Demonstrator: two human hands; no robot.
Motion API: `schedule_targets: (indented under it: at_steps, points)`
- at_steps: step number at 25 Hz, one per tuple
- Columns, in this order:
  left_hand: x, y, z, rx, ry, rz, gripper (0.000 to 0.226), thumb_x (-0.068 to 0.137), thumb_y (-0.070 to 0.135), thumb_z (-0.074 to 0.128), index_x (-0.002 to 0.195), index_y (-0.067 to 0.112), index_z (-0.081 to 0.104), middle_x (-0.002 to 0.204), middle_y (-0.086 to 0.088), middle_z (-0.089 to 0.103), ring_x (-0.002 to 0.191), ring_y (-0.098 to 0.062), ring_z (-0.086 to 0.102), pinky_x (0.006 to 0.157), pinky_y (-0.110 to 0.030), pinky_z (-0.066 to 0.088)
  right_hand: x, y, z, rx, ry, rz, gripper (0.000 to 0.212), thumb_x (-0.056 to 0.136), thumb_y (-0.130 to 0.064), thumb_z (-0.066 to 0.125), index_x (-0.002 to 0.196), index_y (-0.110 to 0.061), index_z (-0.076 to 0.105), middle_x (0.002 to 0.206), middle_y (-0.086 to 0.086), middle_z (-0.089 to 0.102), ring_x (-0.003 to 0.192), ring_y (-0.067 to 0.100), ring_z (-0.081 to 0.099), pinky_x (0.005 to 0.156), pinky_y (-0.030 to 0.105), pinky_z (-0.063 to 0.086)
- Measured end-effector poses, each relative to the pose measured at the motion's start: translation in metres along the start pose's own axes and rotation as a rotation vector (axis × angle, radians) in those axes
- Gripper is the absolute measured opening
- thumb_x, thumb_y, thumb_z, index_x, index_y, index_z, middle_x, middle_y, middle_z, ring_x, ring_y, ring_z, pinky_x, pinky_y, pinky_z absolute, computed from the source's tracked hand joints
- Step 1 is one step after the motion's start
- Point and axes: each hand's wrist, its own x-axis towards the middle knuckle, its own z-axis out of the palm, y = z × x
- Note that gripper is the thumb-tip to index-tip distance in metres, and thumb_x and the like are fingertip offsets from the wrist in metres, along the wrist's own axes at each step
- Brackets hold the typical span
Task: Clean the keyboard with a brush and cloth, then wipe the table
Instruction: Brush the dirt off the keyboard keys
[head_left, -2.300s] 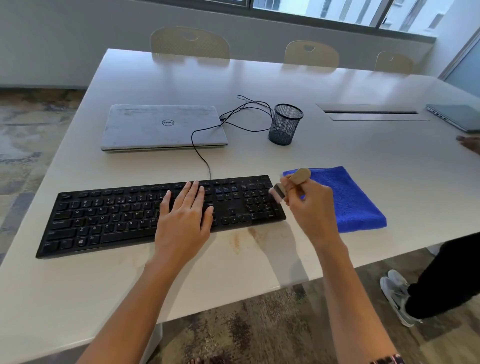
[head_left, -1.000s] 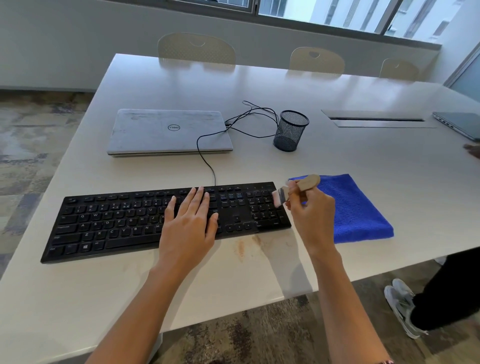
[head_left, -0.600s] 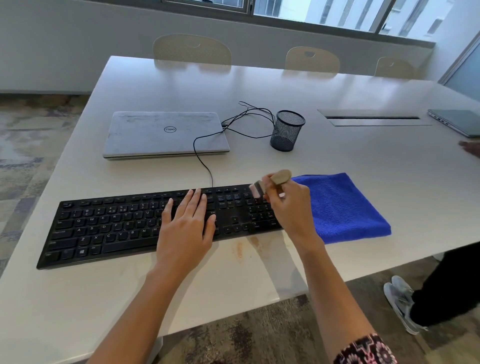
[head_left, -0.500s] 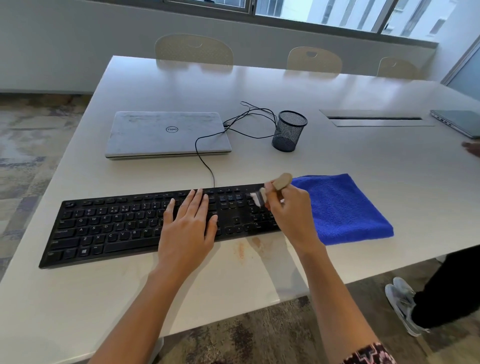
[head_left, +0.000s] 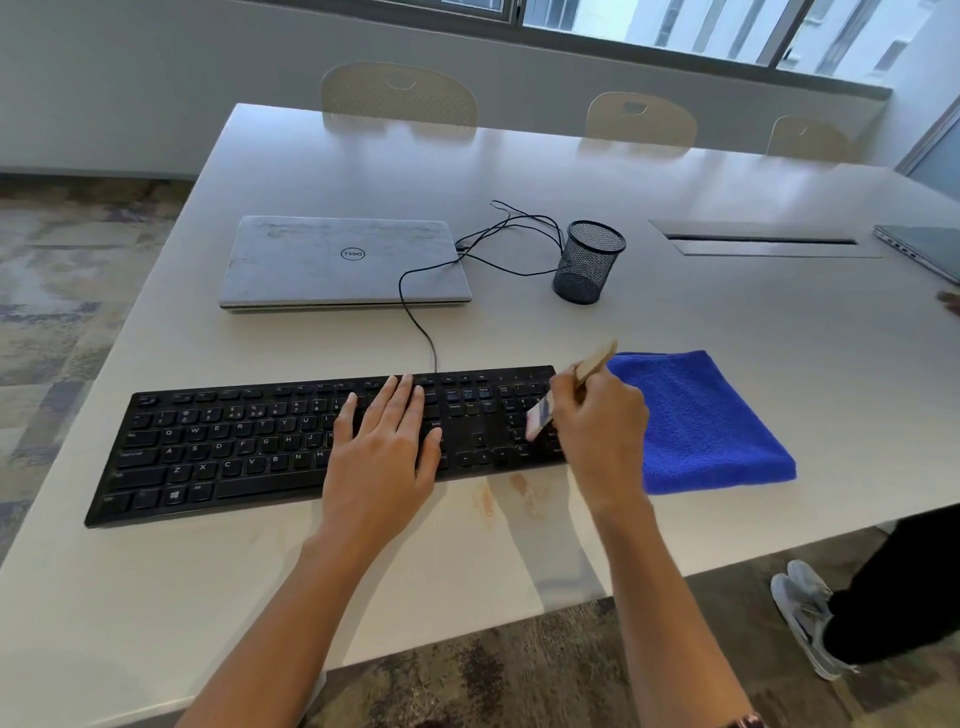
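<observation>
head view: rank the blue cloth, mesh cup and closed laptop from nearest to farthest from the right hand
From the right hand, which holds the brush:
1. blue cloth, just to its right.
2. mesh cup, behind it, farther back.
3. closed laptop, far back and well to the left.

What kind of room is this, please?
Most likely an office meeting room: a long white table with a row of chairs along its far side, a cable hatch set into its top, and a closed laptop.
</observation>
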Motion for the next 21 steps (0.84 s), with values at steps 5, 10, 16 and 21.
schedule_targets:
  at_steps: [5, 10, 16, 21]
  points:
    - [0.001, 0.000, 0.000, -0.002, 0.005, 0.006, 0.058, 0.098, 0.044, 0.028, 0.140, 0.011, 0.051, 0.148, -0.006, 0.046, 0.140, -0.017, 0.038, 0.116, -0.050, 0.024, -0.006, -0.011, 0.016, 0.064, -0.036, -0.081, 0.047, 0.102, -0.025, 0.054, 0.057, -0.025, 0.040, 0.049, -0.010, 0.044, 0.041, 0.008, 0.049, 0.050, 0.015, 0.041]
    - [0.001, -0.001, 0.000, -0.007, 0.005, 0.007, 0.057, 0.098, 0.044, 0.029, 0.140, 0.011, 0.050, 0.148, -0.006, 0.045, 0.141, -0.018, 0.037, 0.116, -0.051, 0.024, 0.023, -0.003, 0.017, 0.138, -0.065, -0.168, 0.034, 0.101, -0.035, 0.056, 0.083, -0.010, 0.070, 0.068, -0.003, 0.065, 0.058, 0.006, 0.059, 0.054, 0.013, 0.040]
    - [0.001, -0.001, 0.001, -0.004, -0.001, 0.006, 0.057, 0.098, 0.044, 0.029, 0.140, 0.011, 0.050, 0.148, -0.006, 0.045, 0.141, -0.017, 0.036, 0.116, -0.051, 0.023, 0.001, 0.003, 0.010, 0.113, -0.247, -0.169, 0.045, 0.104, -0.029, 0.052, 0.060, -0.020, 0.048, 0.053, -0.006, 0.051, 0.045, 0.007, 0.049, 0.050, 0.017, 0.040]
    - [0.001, -0.001, 0.001, -0.008, 0.001, 0.006, 0.056, 0.098, 0.043, 0.030, 0.140, 0.012, 0.050, 0.148, -0.006, 0.045, 0.141, -0.017, 0.037, 0.116, -0.050, 0.023, 0.003, 0.001, -0.014, 0.067, -0.287, -0.136, 0.049, 0.103, -0.031, 0.051, 0.056, -0.016, 0.047, 0.050, -0.002, 0.050, 0.046, 0.014, 0.048, 0.050, 0.029, 0.040]
